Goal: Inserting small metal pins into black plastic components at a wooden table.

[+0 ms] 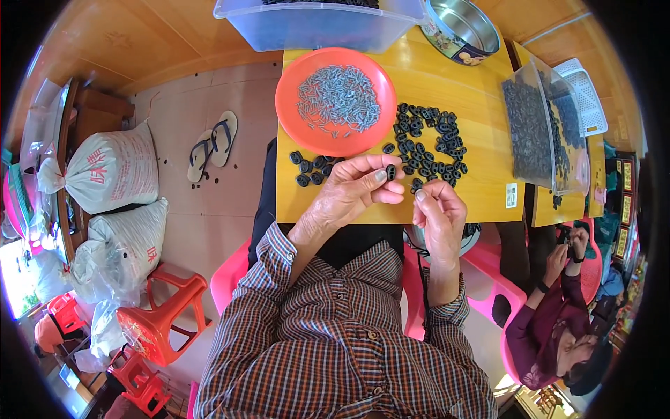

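Where the checked sleeves come up from the lower edge, both hands meet just over the near rim of the yellow desk. The left hand pinches a small black oval ring upright between thumb and fingertips, closed firmly on it. The right hand is drawn together with thumb and forefinger pressed, close beside the ring; it seems to hold something thin, but the piece is too small to tell.

Just beyond the left hand, a short row of black rings lies on the desk, and to the right a larger loose pile of black rings spreads toward the middle. Behind the row sits a round orange plate heaped with small grey metal pins, its edge touching the pile.

Farther back stand a clear plastic tub and a round metal tin. At the right, a clear bin leans on its side, full of dark pieces.

On the floor to the left lie a pair of sandals, two white sacks and an orange stool. At lower right another person in a maroon sleeve sits with hands raised.
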A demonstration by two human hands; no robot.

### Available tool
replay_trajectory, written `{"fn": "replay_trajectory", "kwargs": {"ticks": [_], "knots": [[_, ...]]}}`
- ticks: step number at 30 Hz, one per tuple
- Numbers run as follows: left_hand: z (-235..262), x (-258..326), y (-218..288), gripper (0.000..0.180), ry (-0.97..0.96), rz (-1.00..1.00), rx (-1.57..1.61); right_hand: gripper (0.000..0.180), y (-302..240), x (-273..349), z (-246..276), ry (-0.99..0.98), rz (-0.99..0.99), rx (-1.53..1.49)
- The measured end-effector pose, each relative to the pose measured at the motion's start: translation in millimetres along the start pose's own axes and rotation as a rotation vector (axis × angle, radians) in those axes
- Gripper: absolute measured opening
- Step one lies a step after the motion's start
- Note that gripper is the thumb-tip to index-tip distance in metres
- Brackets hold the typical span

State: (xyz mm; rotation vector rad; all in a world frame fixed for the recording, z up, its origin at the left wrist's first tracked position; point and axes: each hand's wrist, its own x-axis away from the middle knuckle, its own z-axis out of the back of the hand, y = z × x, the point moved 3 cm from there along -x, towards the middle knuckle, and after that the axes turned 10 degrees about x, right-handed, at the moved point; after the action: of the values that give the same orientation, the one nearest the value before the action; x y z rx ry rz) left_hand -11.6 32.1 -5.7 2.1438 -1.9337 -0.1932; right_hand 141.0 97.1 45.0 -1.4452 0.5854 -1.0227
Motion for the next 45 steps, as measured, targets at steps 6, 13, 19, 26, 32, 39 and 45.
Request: {"fn": "replay_trajectory", "kwargs": {"ticks": [6,13,19,26,32,39,45], "knots": [[-1.7,1.3,-2.2,0.029,0.007,-0.003,0.012,0.009,0.8,-0.4,-2.1,0.0,0.017,-0.018],[4.8,1.7,-4.1,0.022,0.028,-0.136,-0.338,0.009,3.3,-1.9,-2.9,-0.008,0.007,-0.02],[3.1,1.8,-3.3,0.02,0.076,-0.133,-0.365,0.008,4.2,-2.2,-3.2,-0.002,0.009,-0.029],[1.9,1.3,-8.8,0.022,0.101,-0.275,-0.537,0.01,7.7,-1.2,-5.8,0.017,-0.005,-0.033],[0.2,3.2,-10.4,0.019,0.107,-0.326,-0.864,0.006,6.0,-1.0,-12.3,0.058,0.022,0.018],[-4.5,5.2,-11.0,0.022,0.186,-0.227,-0.865,0.008,10.2,-2.7,-10.5,0.074,0.018,0.02],[3.9,6.1,-15.1,0.026,0.166,-0.127,-0.7,0.01,9.7,-5.3,-11.3,0.082,0.003,-0.027]]}}
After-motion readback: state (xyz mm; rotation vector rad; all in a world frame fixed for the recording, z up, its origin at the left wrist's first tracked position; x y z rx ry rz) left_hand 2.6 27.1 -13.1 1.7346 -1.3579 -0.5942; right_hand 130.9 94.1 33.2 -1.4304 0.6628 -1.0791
